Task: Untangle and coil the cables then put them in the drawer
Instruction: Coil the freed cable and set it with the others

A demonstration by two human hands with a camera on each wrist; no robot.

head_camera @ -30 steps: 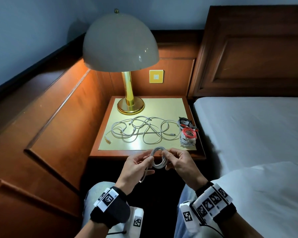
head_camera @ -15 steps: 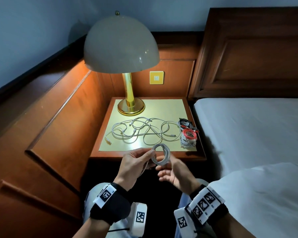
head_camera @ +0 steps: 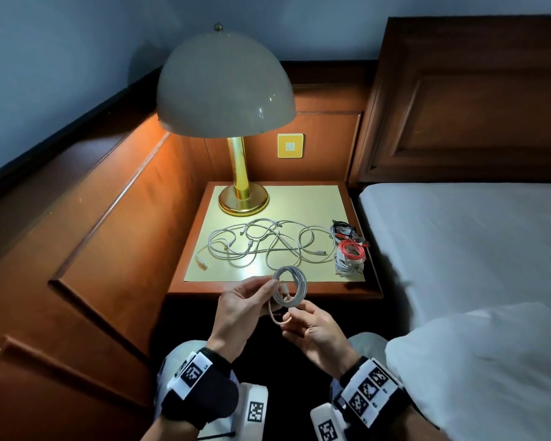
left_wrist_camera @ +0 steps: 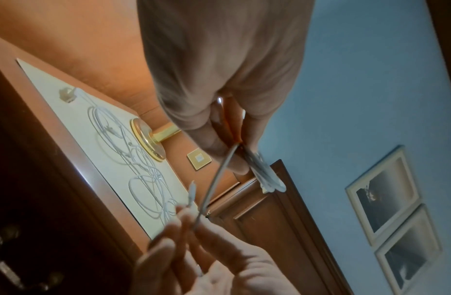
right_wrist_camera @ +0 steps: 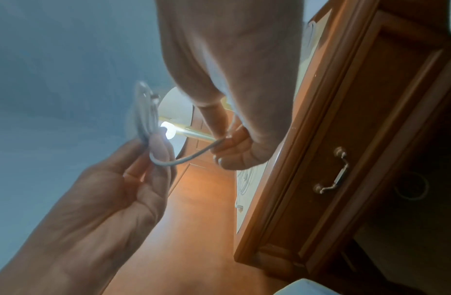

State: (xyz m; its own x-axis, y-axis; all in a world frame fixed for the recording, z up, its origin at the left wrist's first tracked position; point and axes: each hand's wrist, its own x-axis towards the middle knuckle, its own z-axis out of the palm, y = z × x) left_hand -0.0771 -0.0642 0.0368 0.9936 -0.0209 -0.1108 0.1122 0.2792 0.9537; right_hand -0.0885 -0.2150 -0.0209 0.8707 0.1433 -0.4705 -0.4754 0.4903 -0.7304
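Note:
A small white cable coil (head_camera: 295,286) is held upright in front of the nightstand's front edge, pinched at its left side by my left hand (head_camera: 272,286). Its loose tail (head_camera: 275,316) loops down to my right hand (head_camera: 291,313), which pinches it just below the coil. The left wrist view has the coil (left_wrist_camera: 266,177) under my left fingertips and the tail's connector (left_wrist_camera: 191,189) sticking out past my right hand (left_wrist_camera: 194,221). Tangled white cables (head_camera: 268,246) lie spread on the nightstand top. Coiled red, white and black cables (head_camera: 350,253) sit stacked at its right edge. The drawer (right_wrist_camera: 345,119) is closed.
A brass lamp (head_camera: 244,198) with a dome shade stands at the back left of the nightstand (head_camera: 303,198). The bed (head_camera: 458,243) borders it on the right, a wooden wall panel (head_camera: 109,218) on the left. The drawer's metal handle (right_wrist_camera: 333,173) shows in the right wrist view.
My right hand has let go of the coil's right side, dropped below it and taken the loose tail. My left hand keeps the coil, a little higher than before.

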